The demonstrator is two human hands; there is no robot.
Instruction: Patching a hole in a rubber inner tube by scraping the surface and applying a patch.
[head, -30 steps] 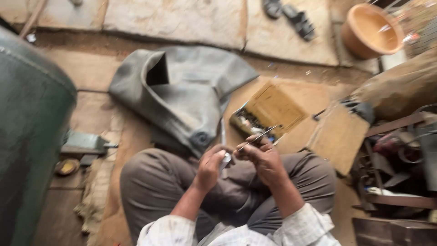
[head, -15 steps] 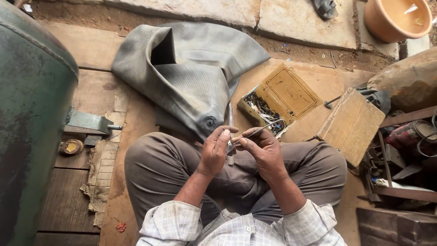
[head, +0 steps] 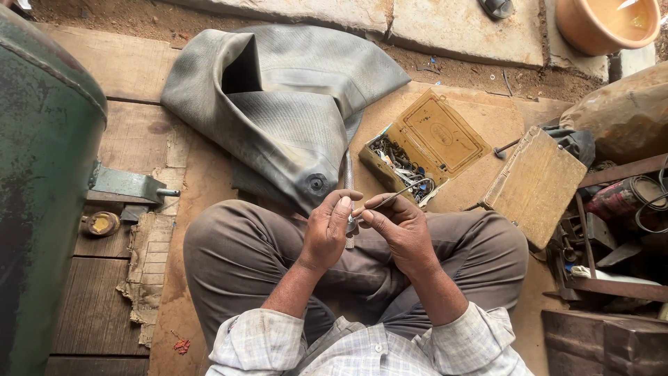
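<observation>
Worn wooden planks [head: 132, 76] cover the floor, with stone slabs [head: 445, 21] and bare dirt [head: 104, 14] beyond, all in daylight. A green metal tank [head: 35, 174] stands at left.

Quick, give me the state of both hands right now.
Left hand: closed, fingers pinching a small metal part.
Right hand: closed, holding a thin metal tool.
</observation>
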